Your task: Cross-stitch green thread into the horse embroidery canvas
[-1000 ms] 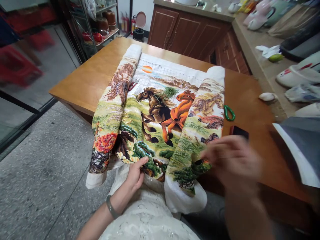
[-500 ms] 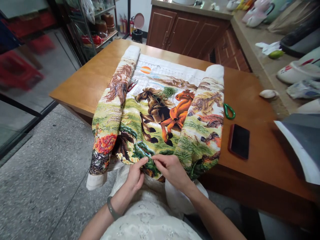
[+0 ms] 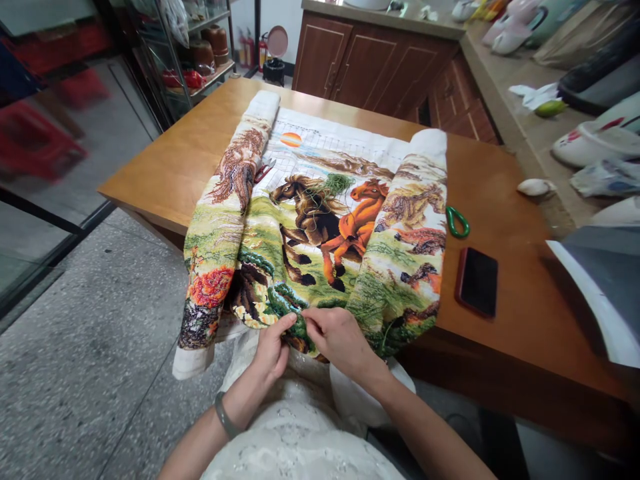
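Note:
A large cross-stitch cloth with running horses lies across the table and hangs over its front edge, both sides rolled inward. My left hand grips its near edge, thumb on top and fingers curled beneath, out of sight. Just to the right, my right hand is closed in a pinch on the stitched surface, close to the left thumb. What it pinches looks like a sewing needle, though the fingertips almost hide it. A loose tangle of green thread rests on the horses. Small red-handled thread snips lie beside the left roll.
On the wooden table, right of the cloth, are green-handled scissors, partly covered, and a dark phone. A counter with kitchenware runs along the right. A metal shelf stands at the back left.
My right hand has shifted very slightly left and up against the cloth; the light sliver at its fingertips is now barely visible. My left hand keeps its grip.

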Motion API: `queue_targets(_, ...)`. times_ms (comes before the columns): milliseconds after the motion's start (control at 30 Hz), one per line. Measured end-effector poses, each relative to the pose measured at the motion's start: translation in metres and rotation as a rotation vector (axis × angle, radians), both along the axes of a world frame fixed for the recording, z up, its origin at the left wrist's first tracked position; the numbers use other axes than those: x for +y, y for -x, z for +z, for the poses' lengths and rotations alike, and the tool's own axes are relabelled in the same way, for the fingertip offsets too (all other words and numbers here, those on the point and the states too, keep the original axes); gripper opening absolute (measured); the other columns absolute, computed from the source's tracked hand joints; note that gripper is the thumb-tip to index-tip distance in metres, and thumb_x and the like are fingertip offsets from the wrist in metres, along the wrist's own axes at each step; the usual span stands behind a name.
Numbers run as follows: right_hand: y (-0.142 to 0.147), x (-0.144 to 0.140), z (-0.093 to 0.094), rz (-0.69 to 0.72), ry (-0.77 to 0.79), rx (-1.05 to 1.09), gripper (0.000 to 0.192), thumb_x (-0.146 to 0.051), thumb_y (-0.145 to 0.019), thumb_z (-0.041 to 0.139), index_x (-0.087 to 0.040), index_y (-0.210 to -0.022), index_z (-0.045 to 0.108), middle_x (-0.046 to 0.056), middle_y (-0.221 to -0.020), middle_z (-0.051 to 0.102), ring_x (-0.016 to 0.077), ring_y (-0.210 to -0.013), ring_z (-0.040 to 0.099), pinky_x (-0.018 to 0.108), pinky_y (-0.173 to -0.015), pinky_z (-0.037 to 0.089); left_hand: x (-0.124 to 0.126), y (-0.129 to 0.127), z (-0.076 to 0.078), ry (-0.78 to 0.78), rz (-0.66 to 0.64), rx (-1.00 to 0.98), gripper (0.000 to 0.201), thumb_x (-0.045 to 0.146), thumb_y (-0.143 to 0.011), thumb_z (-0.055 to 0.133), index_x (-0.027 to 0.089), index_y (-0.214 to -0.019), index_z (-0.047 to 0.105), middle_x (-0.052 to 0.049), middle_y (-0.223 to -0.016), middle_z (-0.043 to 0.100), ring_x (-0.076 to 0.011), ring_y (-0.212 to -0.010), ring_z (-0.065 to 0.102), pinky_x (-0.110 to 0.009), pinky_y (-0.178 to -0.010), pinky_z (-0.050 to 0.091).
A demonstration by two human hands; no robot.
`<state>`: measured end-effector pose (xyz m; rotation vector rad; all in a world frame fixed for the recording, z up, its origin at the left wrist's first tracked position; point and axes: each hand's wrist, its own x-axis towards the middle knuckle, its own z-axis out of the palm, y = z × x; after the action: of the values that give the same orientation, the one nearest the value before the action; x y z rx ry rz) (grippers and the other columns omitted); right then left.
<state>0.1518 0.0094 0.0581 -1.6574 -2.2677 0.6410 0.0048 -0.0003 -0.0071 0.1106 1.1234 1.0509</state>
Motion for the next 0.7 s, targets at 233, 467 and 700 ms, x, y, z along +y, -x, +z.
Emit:
queue_targets(233, -0.006, 0.002, -0.005, -0.004, 0.039, 0.125, 0.025, -0.007, -0.106, 0.064, -0.019, -0.101, 0.085, 0.005, -0.082, 0.081, 0.0192, -0.070, 0.073, 0.029, -0.070, 0.044, -0.001, -0.001, -0.004, -0.021, -0.019, 0.008, 0.023, 0.034, -0.067, 0.088, 0.032, -0.084, 0.073, -0.009, -0.098, 0.086, -0.0382, -0.124, 0.077, -0.054, -0.121, 0.057)
queue_targets(467, -0.019, 0.006, -0.019, -0.013, -0.013, 0.284, 0.027, -0.001, -0.102, 0.071, -0.022, -0.100, 0.089, 0.005, -0.089, 0.078, 0.0191, -0.081, 0.073, 0.026, -0.074, 0.050, 0.000, -0.002, -0.003, -0.019, -0.008, 0.003, 0.023, 0.032, -0.066, 0.088, 0.033, -0.081, 0.070, -0.006, -0.093, 0.085, -0.0358, -0.117, 0.078, -0.050, -0.116, 0.061)
queue_targets(700, -0.018, 0.009, -0.030, -0.004, -0.058, 0.395, 0.031, 0.001, -0.102, 0.069, -0.021, -0.097, 0.089, 0.004, -0.084, 0.075, 0.0190, -0.077, 0.071, 0.026, -0.072, 0.051, 0.001, 0.001, -0.004, -0.023, -0.038, 0.032, 0.019, 0.030, -0.068, 0.085, 0.030, -0.082, 0.072, -0.006, -0.092, 0.084, -0.0336, -0.108, 0.078, -0.048, -0.111, 0.063)
